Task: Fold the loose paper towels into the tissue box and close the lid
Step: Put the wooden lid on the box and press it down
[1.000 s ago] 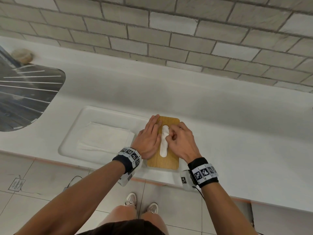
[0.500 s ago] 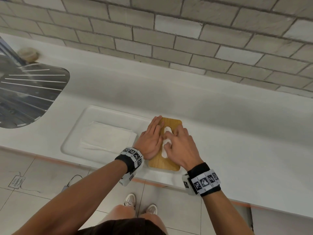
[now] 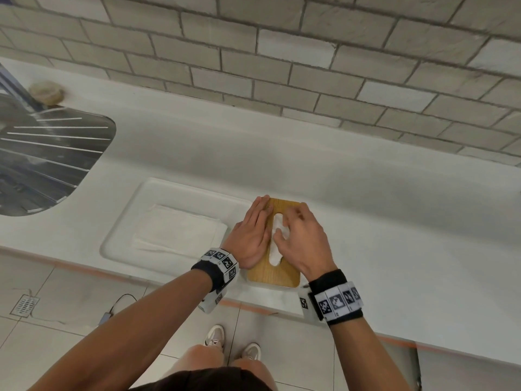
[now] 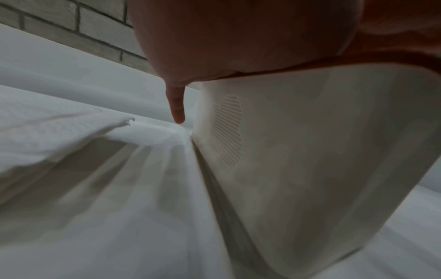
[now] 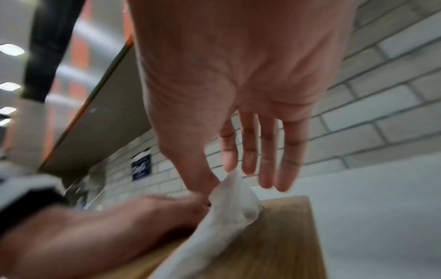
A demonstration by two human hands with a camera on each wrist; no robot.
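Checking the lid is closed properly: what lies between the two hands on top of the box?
In the head view, a strip of white paper towel poking through the wooden lid's slot lies between the left hand and right hand.

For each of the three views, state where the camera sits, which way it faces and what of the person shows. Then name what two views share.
Head: worn on the head, facing down at the counter; shows both forearms, left hand flat on the wooden lid, right hand over the paper towel, knees, shoes.
Left wrist: under the left palm, facing along the white tissue box wall; one fingertip shows.
Right wrist: under the right hand, facing its fingers, which pinch the towel.
Shared: head and right wrist both show lid, towel, left hand.
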